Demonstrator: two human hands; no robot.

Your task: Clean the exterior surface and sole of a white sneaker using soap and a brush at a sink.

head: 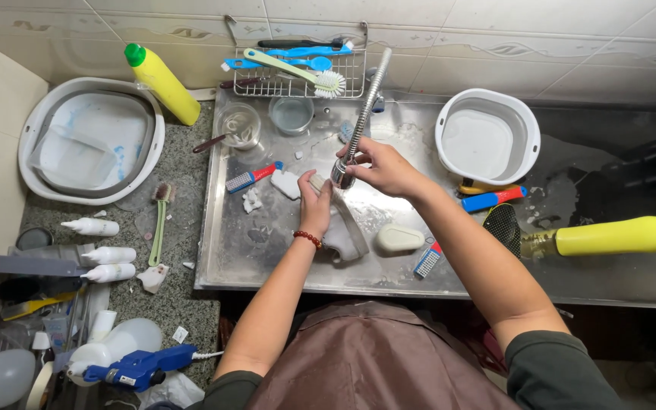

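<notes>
Your right hand [385,168] gripped the ribbed chrome sprayer hose [360,121] near its nozzle, angled down over the steel table [267,250]. Your left hand [314,203], a red bead bracelet at its wrist, clutched a grey shoe [343,231] lying at the table's middle, just under the nozzle. A pale oval soap bar [399,238] lay just beside the shoe. A round white plastic basin [487,137] stood well apart, rear right.

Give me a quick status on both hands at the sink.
Right hand grips the metal spray hose head. Left hand holds a grey shoe under it. Brushes and a soap bar lie close on the steel tray.
</notes>
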